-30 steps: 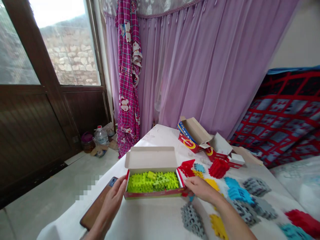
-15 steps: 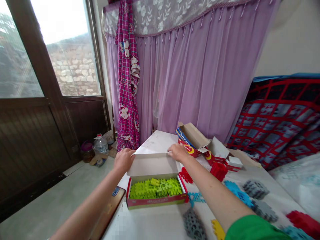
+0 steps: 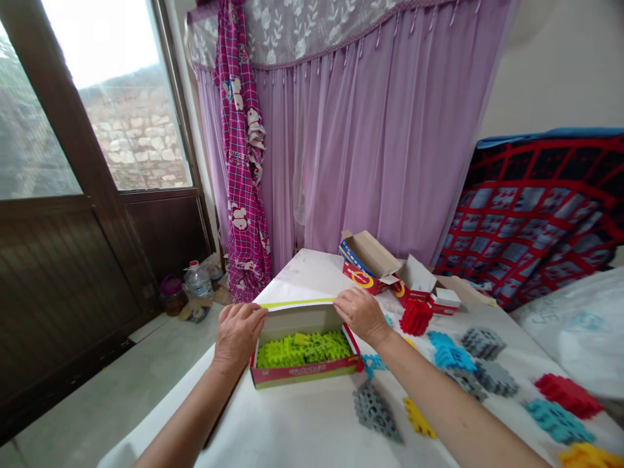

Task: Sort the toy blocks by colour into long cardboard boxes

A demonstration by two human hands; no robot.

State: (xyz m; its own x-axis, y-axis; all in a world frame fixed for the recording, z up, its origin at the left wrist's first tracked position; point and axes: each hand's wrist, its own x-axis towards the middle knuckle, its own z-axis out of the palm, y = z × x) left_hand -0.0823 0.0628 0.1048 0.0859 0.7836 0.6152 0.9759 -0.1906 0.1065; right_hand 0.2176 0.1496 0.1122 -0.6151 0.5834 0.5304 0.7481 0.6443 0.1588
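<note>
A red and green cardboard box [image 3: 306,376] stands on the white table, filled with lime-green toothed plastic building pieces [image 3: 305,350]. Its lid [image 3: 298,318] is partly raised, with the pale inner side towards me and a yellow-green strip along the top edge. My left hand [image 3: 238,335] is closed on the lid's left corner. At the right corner, the fingers of my right hand [image 3: 363,316] pinch the same lid. Close to the box's right front lie a grey piece [image 3: 375,413] and a blue piece [image 3: 373,364], the latter partly behind my right wrist.
Red boxes [image 3: 361,276] with flaps up stand at the table's back right. Stacks of red [image 3: 416,317], blue [image 3: 449,351], grey [image 3: 482,342] and yellow [image 3: 419,417] pieces lie about my right forearm. A white bag [image 3: 575,331] sits at the far right.
The lid has tipped forward, so less of its inner side shows and its top edge strip is visible. Both hands have moved with it. My left arm now hides most of the phone.
</note>
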